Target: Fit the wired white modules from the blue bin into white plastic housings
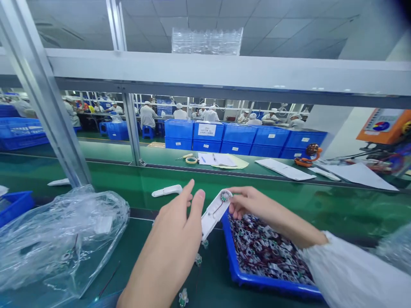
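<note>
My left hand (pixel 175 233) holds a long white plastic shell (pixel 214 212) by its lower end, tilted up to the right. At the shell's upper end sits a small round part with thin wires (pixel 224 196). My right hand (pixel 253 204) pinches that round part with its fingertips and hovers over a blue tray (pixel 237 273) full of small wired round parts. A few loose small parts (pixel 198 259) lie on the green mat below the shell.
A crumpled clear plastic bag (pixel 58 239) lies at the left beside a blue bin (pixel 14 204). Another white shell (pixel 167 190) rests on the green conveyor belt (pixel 289 201). Behind it are papers, a tape roll (pixel 192 160), blue crates (pixel 240 137) and seated workers in white.
</note>
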Demonstrator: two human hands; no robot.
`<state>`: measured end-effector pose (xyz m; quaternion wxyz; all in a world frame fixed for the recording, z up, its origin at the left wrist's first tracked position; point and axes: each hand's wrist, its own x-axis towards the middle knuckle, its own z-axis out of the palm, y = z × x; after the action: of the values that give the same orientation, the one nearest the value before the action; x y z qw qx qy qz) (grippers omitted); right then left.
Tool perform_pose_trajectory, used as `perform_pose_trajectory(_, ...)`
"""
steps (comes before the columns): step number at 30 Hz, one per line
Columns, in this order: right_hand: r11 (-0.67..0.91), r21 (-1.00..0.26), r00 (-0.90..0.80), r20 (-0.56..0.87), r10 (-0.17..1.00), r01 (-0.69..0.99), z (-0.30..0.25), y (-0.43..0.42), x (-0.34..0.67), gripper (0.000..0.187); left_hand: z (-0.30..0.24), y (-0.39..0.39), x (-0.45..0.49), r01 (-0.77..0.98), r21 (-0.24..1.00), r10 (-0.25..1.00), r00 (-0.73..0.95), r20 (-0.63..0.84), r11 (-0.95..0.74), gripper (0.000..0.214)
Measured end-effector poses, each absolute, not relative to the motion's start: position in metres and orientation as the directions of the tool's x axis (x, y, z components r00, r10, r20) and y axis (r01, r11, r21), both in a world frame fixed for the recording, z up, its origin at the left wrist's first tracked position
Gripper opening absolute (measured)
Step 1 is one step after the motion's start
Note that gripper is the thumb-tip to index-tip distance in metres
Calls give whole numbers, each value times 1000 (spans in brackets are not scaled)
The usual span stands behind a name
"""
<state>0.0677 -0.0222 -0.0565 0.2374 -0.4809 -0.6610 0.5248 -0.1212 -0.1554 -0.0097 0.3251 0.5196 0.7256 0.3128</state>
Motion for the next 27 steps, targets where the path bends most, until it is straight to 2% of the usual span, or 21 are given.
perform_pose_trajectory(2, -3, -886, -389, -207, 898, 464, -57, 16, 64, 15, -4, -164, -134, 520, 816, 940, -331, -81, 254, 69)
perform_pose_trajectory(6, -51, -775, -311, -311, 898, 629, -74, 91, 55, 22, 2, -177, -155, 493, 857, 920, -386, 61, 150, 68)
perform_pose_trajectory(10, -106, -652, -240, -418, 876, 751, -110, 136, 47, 28, 2, -182, -166, 496, 858, 907, -410, 95, 134, 61)
perform_pose_trajectory(17, -93, -517, -218, -507, 834, 851, -152, 150, 48, 29, -2, -174, -171, 551, 834, 941, -283, 183, 4, 52)
perform_pose_trajectory(22, -27, -434, -189, -448, 874, 901, -156, 146, 55, 28, 0, -167, -170, 557, 828, 962, -258, 91, 71, 54)
perform_pose_trajectory(25, 16, -336, -134, -330, 934, 942, -148, 141, 65, 31, 4, -166, -168, 563, 821, 947, -304, 99, 96, 53)
perform_pose_trajectory(27, 48, -240, -98, -204, 974, 970, -135, 137, 70, 33, 7, -168, -166, 565, 816, 928, -356, 106, 124, 53)
